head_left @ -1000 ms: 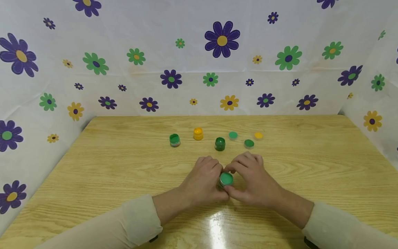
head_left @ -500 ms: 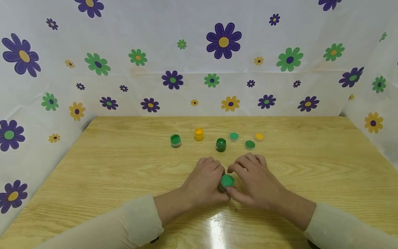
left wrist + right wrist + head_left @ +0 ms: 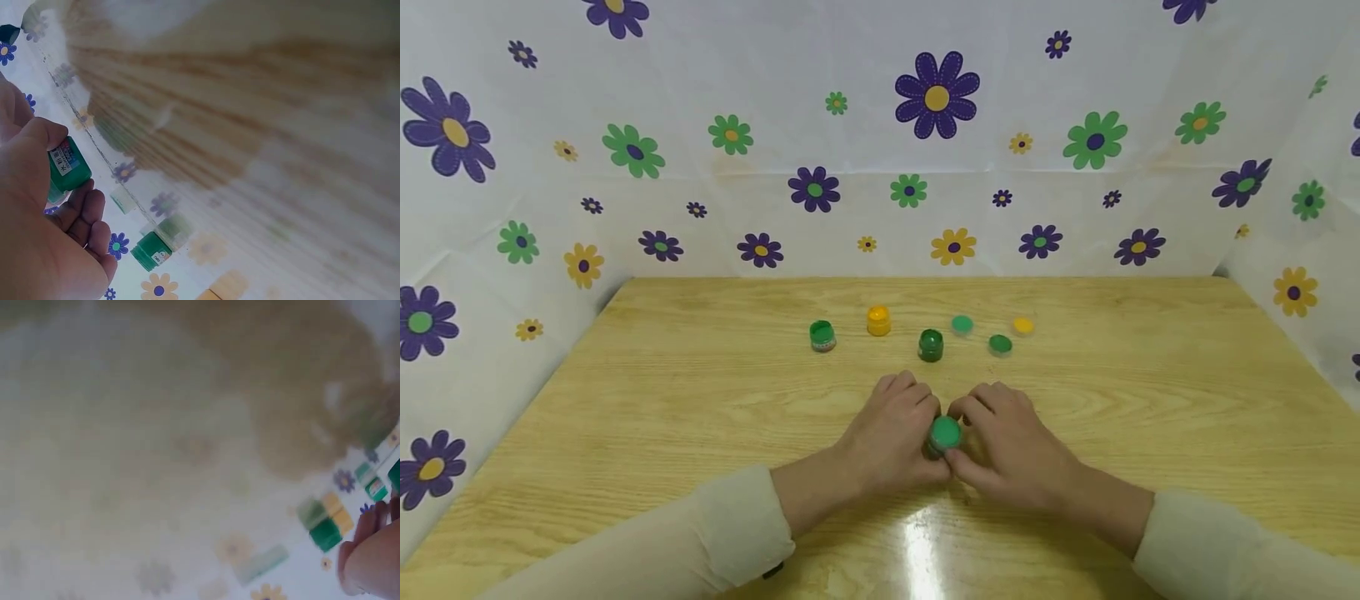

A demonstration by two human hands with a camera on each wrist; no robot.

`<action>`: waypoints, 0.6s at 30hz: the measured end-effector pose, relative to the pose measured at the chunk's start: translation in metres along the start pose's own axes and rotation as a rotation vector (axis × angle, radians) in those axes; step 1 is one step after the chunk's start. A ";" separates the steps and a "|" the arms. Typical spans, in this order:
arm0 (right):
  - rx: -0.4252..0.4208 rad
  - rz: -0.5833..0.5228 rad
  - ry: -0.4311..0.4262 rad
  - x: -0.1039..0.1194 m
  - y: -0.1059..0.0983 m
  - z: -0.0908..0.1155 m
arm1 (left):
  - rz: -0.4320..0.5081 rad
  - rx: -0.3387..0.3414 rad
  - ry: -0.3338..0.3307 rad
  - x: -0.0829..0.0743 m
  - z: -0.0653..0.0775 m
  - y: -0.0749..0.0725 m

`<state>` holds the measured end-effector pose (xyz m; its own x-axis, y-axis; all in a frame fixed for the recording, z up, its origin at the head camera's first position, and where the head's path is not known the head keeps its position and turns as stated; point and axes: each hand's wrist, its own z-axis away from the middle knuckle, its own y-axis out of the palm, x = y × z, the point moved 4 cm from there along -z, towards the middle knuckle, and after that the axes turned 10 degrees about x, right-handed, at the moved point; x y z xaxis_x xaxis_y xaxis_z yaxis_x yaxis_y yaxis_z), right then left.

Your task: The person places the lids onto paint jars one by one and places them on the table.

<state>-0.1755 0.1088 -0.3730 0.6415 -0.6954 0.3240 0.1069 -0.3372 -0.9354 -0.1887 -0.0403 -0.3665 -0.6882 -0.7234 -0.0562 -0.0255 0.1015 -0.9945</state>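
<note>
Between both hands, low over the front middle of the table, is a small green paint jar point(image 3: 70, 164) with its green lid point(image 3: 946, 432) facing up in the head view. My left hand point(image 3: 891, 437) grips the jar's body from the left, thumb in front. A white label shows on it in the left wrist view. On the right side, my right hand point(image 3: 1018, 454) holds the lid's edge with its thumb at the front and curled index finger behind. In the right wrist view, only part of the right hand point(image 3: 381, 562) shows at the edge.
Behind the hands stand three uncapped paint jars: green point(image 3: 822, 337), yellow point(image 3: 878, 322) and dark green point(image 3: 931, 346). Three loose lids lie to their right: light green point(image 3: 962, 325), dark green point(image 3: 1000, 345) and yellow point(image 3: 1023, 326). A flowered cloth point(image 3: 850, 150) hangs behind the wooden table point(image 3: 700, 375).
The right hand's fingers have shifted around the lid, and its knuckles have come lower and nearer. The left hand keeps its grip on the jar, almost unmoved.
</note>
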 end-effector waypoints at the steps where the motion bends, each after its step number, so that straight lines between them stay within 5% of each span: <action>1: 0.018 -0.058 0.036 0.000 0.002 0.000 | -0.001 0.008 -0.002 0.001 0.000 0.000; 6: 0.066 -0.233 0.158 0.001 0.006 0.000 | 0.014 0.036 -0.017 0.003 0.000 0.002; 14: 0.029 -0.457 0.290 -0.003 0.004 -0.002 | 0.039 0.037 -0.020 0.003 -0.001 0.002; 18: 0.018 -0.461 0.267 -0.006 0.002 -0.003 | 0.044 0.026 -0.012 0.002 -0.001 0.003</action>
<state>-0.1814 0.1105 -0.3766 0.3098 -0.6157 0.7245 0.3465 -0.6365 -0.6891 -0.1914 -0.0409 -0.3695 -0.6798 -0.7265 -0.1003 0.0235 0.1151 -0.9931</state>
